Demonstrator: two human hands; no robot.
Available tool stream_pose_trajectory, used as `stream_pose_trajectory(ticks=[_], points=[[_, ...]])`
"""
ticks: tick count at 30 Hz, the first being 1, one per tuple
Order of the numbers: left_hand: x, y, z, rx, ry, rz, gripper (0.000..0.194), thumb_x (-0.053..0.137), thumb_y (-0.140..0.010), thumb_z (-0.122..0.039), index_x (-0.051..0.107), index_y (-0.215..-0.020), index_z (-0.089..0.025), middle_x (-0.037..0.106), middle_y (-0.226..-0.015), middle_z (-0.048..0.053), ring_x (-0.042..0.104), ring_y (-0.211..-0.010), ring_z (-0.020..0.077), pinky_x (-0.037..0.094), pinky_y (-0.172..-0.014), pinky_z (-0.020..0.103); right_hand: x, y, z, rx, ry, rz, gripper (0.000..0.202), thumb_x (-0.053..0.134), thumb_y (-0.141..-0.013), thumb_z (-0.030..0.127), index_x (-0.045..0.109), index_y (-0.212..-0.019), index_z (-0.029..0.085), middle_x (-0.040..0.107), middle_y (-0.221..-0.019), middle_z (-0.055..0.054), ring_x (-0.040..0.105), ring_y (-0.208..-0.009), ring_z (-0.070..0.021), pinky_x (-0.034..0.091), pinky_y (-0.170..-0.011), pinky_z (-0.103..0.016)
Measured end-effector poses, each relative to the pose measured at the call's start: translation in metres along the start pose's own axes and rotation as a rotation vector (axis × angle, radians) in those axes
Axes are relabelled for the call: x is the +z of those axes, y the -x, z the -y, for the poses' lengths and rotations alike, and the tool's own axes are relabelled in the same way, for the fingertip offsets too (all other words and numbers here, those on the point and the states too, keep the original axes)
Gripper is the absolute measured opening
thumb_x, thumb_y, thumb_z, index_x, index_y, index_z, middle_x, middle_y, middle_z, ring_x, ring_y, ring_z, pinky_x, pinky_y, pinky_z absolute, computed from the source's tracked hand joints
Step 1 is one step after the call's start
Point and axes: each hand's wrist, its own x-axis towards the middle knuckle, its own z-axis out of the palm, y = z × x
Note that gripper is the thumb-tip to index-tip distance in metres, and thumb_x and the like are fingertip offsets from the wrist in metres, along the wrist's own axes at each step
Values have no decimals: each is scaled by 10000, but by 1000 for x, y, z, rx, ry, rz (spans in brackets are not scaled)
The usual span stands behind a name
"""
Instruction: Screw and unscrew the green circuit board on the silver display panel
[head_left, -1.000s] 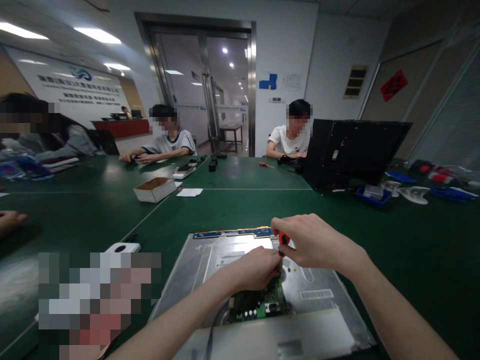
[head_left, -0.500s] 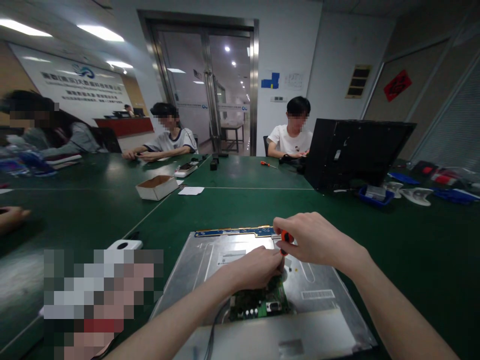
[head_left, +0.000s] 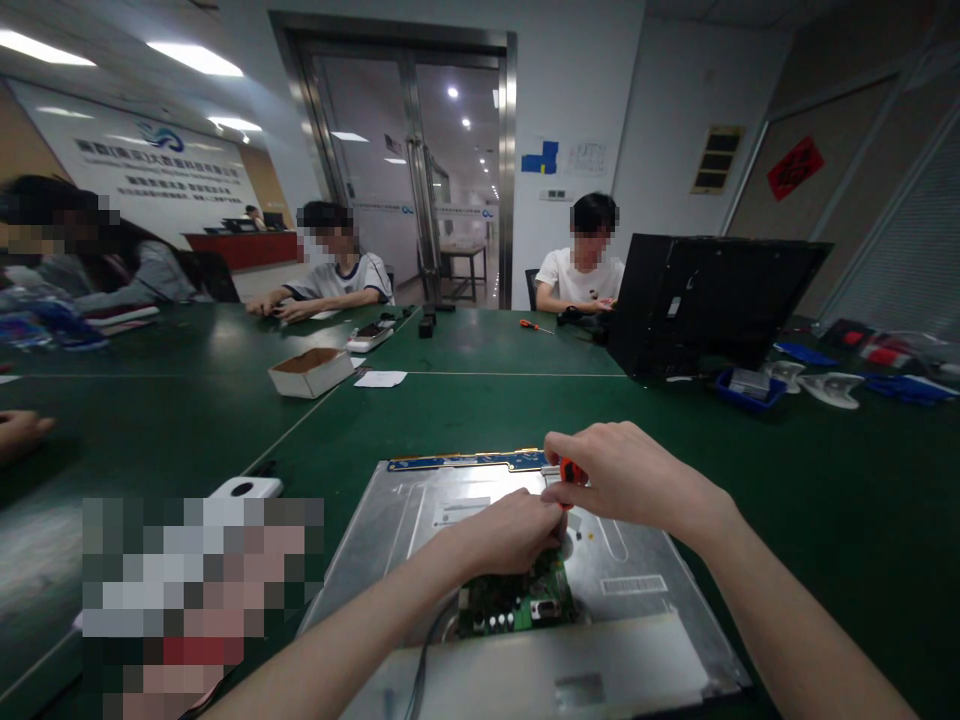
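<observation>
In the head view, a silver metal display panel point(head_left: 637, 560) lies flat in front of me, a narrow blue circuit strip point(head_left: 450, 464) along its far edge. On its middle sits a green circuit board point(head_left: 517, 605), partly hidden by my left hand point(head_left: 517, 530). That hand's fingers are closed low at the board's far end; what they hold, if anything, is hidden. My right hand point(head_left: 622, 470) is wrapped round an orange-and-black screwdriver handle point(head_left: 572, 470), right above the left fingertips. The screwdriver's tip is hidden behind the hands. A dark cable point(head_left: 424, 660) runs over the panel's near part.
A black monitor point(head_left: 712, 305) stands at the right, with a blue tray point(head_left: 750, 388) beside it. An open cardboard box point(head_left: 311, 375), white paper point(head_left: 381, 379) and another screwdriver point(head_left: 532, 325) lie farther back. Several people sit round the green table point(head_left: 465, 410).
Both hands stay at nearly the same place over the board. The orange handle looks slightly turned in my right hand. The whole view has shifted a little.
</observation>
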Motion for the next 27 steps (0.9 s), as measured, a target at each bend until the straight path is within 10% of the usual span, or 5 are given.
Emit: stream_pose_trajectory(ticks=[27], points=[[-2,0,-2,8,48,-13,147,573,-828,-86,670,-848,-195,678,-834,16,643,-780,208,440,-645,261,-3,2,1,-10,-10,9,88,552,-856,237,517,-933,212,682,-806,-12,615,-689,-175,260,-528,-271]])
